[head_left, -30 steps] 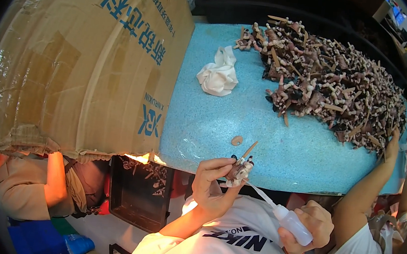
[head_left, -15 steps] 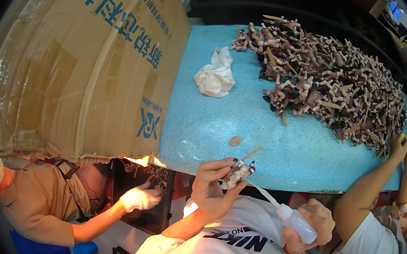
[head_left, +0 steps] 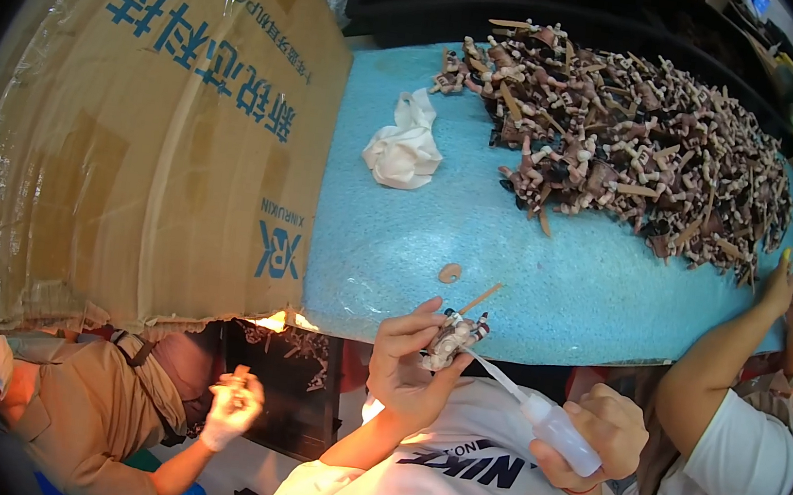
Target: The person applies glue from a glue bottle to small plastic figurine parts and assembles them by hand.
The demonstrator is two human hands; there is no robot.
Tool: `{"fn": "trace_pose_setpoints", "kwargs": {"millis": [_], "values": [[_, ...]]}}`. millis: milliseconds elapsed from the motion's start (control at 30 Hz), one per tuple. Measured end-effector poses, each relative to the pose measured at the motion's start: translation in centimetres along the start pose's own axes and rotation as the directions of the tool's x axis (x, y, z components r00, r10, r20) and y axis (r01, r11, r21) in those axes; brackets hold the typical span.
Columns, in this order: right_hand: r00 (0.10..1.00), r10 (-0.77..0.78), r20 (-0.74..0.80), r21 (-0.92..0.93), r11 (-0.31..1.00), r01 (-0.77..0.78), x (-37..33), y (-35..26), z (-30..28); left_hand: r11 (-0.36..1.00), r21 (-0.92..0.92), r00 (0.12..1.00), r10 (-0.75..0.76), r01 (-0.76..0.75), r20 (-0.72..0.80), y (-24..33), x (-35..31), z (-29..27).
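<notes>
Between the thumb and fingers of my left hand [head_left: 413, 362] is a small figurine [head_left: 450, 340], pale with dark parts and a thin tan blade sticking up from it. My right hand [head_left: 602, 432] grips a translucent white squeeze bottle [head_left: 563, 437]. The bottle's long narrow nozzle points up and left, its tip at the figurine's lower side; whether it touches cannot be made out. Both hands are just off the near edge of the blue foam-covered table [head_left: 393, 276]. A small tan disc [head_left: 450, 273] with a hole lies on the table beyond my left hand.
A heap of similar figurines [head_left: 623, 146] covers the table's far right. Crumpled white tissue [head_left: 404, 146] lies left of it. A large cardboard box [head_left: 134, 149] walls off the left side. Co-workers sit at left [head_left: 94, 409] and right [head_left: 729, 422], the right one's arms reaching over the table.
The bottle has shifted left, bringing its nozzle tip closer in on the figurine. My left hand still holds the figurine. The left co-worker's hand has drawn back and lower. The view has shifted slightly.
</notes>
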State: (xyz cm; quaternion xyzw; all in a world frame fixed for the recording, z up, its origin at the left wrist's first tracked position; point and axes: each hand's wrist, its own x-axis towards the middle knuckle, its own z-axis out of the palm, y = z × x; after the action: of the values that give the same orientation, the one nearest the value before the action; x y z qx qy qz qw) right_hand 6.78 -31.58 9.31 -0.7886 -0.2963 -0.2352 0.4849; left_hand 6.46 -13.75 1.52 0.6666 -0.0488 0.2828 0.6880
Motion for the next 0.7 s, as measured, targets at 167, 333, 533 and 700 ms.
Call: {"fn": "trace_pose_setpoints", "kwargs": {"millis": [167, 333, 533, 700], "values": [[1.000, 0.012, 0.010, -0.011, 1.000, -0.012, 0.04, -0.13, -0.03, 1.000, -0.016, 1.000, -0.005, 0.004, -0.011, -0.14, -0.05, 0.03], [1.000, 0.007, -0.001, 0.005, 1.000, -0.007, -0.10, -0.01, 0.05, 1.000, -0.022, 1.000, -0.005, 0.005, -0.012, 0.01, 0.02, 0.10], [0.997, 0.014, -0.080, 0.046, 0.999, -0.011, -0.67, 0.50, 0.16, 0.998, -0.054, 1.000, -0.009, 0.009, -0.002, 0.11, -0.01, 0.13], [0.997, 0.017, -0.078, 0.031, 0.999, -0.014, -0.48, 0.50, 0.25, 0.998, -0.066, 1.000, -0.022, 0.023, 0.009, -0.07, -0.25, 0.03]]}}
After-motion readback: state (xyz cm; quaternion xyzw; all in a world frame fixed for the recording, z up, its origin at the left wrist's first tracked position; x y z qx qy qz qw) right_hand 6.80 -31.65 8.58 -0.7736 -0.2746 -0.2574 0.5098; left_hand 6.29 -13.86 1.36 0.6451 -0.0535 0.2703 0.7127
